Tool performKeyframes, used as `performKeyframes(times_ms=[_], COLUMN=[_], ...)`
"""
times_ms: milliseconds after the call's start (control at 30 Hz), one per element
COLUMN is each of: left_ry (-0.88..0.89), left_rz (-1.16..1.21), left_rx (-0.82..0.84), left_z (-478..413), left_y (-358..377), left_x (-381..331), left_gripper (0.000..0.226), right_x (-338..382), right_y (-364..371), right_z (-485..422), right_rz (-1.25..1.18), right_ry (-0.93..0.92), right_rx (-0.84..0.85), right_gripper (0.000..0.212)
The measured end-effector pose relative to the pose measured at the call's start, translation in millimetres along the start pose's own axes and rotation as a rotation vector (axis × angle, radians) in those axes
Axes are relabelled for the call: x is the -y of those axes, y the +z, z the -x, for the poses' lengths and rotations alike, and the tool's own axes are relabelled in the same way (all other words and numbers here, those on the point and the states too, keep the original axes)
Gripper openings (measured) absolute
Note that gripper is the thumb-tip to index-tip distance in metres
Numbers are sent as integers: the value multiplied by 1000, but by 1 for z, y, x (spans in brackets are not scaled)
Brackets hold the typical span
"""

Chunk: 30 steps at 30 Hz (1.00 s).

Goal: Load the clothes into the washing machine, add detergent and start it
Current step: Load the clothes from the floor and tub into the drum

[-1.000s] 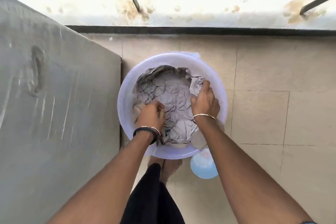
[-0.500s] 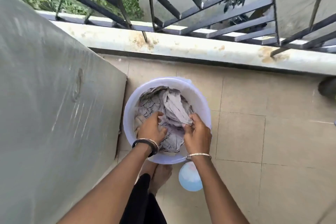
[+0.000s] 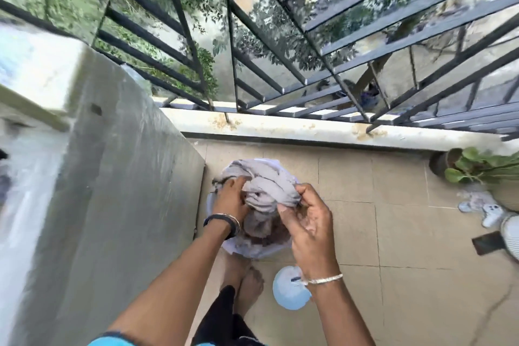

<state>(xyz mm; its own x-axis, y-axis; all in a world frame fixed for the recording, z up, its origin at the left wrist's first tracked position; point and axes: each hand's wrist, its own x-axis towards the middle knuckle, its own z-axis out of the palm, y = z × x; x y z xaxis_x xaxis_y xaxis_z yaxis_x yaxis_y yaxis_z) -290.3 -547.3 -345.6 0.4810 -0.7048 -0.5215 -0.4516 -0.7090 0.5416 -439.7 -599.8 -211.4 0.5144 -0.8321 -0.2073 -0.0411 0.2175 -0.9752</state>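
- Your clothes [image 3: 266, 185] are a grey wad bunched between your two hands, right over the mouth of the white bucket [image 3: 252, 254] on the tiled floor [image 3: 407, 233].
- Your left hand [image 3: 230, 201] has its fingers dug into the wad's left side and curled round the cloth, with the back of the hand up.
- Your right hand [image 3: 306, 222] pinches a fold at the wad's near right edge, palm turned up towards you and fingers hooked over the cloth.
- The wad's long line runs from far left to near right, from one hand to the other. More cloth lies under it in the bucket, and you cannot tell whether the two are tangled together.
- The washing machine [image 3: 118, 191], which I take the tall grey box to be, stands just beside the bucket on its left. Its top is blurred, so the opening cannot be made out.
- The load has to go up and to the left, so your left hand, the nearer one, would lead.
- A pale blue round object [image 3: 289, 289] lies on the floor just beside the bucket's near side, so mind it when you turn.
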Motion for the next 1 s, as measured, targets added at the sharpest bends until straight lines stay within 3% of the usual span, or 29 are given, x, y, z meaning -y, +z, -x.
performKeyframes(times_ms=[167, 333, 433, 533, 600, 733, 833, 900, 1000], left_ry=[68, 129, 277, 385, 419, 576, 673, 727, 870], left_rz=[-19, 204, 251, 296, 278, 253, 261, 296, 446], left_rx=[-147, -423, -567, -681, -757, -898, -968, -1019, -1039], left_z=[51, 132, 172, 216, 244, 299, 342, 368, 401], left_y=[-62, -142, -193, -240, -265, -312, -350, -378, -424], left_x=[-43, -92, -118, -140, -151, -164, -175, -180, -175], left_gripper=[43, 33, 29, 26, 18, 38, 19, 29, 25], right_x=[81, 162, 193, 214, 218, 220, 220, 221, 220], right_y=[-13, -41, -49, -44, -38, -20, 4, 25, 63], right_z=[27, 58, 72, 89, 100, 121, 133, 141, 150], right_rz=[-112, -105, -137, -16, 110, 343, 443, 529, 627], right_ry=[-87, -196, -235, -264, -258, -216, -179, -159, -178], right_rx=[-57, -102, -118, -129, -133, -44, 83, 201, 322], right_gripper=[15, 13, 16, 18, 27, 55, 68, 83, 96])
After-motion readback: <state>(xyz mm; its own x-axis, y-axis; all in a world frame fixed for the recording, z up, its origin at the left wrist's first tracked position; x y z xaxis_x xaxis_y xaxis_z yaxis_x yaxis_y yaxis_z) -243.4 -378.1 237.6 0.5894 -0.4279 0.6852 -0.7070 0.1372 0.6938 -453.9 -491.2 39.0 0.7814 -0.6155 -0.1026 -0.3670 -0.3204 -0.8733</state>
